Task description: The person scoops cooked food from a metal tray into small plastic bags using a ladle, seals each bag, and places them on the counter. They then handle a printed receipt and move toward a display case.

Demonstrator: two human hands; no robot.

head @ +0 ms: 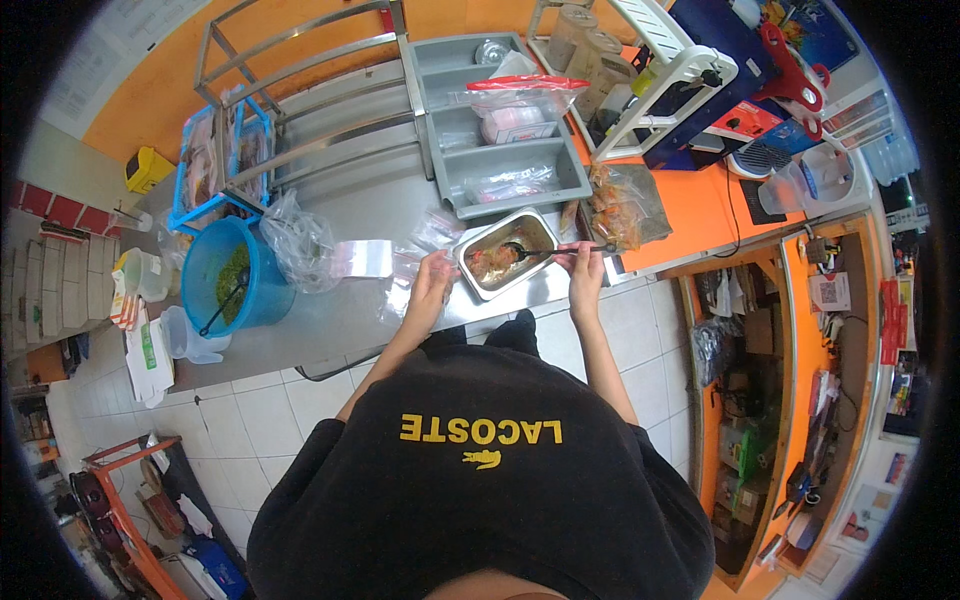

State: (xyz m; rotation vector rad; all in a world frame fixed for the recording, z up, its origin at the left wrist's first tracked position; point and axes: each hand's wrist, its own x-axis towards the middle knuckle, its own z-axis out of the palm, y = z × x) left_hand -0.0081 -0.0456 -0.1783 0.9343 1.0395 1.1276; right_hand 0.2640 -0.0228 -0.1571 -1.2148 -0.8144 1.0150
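Observation:
A black-handled spoon (pixel 570 250) is held in my right hand (pixel 584 279), at the right rim of a rectangular stainless steel food pan (pixel 550 234). The spoon's bowl dips into the food (pixel 491 262), reddish-brown pieces in liquid. To the left of the pan, my left hand (pixel 430 289) has its fingers closed on a clear plastic bag (pixel 450 281). More clear zip bags (pixel 439 229) lie flat beyond that hand, with a stack of small bags (pixel 363 259) beside them.
A blue bucket (pixel 281 292) of green food with a black ladle stands left, by a clear plastic bag (pixel 300 240). Behind the pan sits a grey compartment tray (pixel 442 176). Filled bags (pixel 616 206) lie right. A metal rack (pixel 330 139) rises at the back left.

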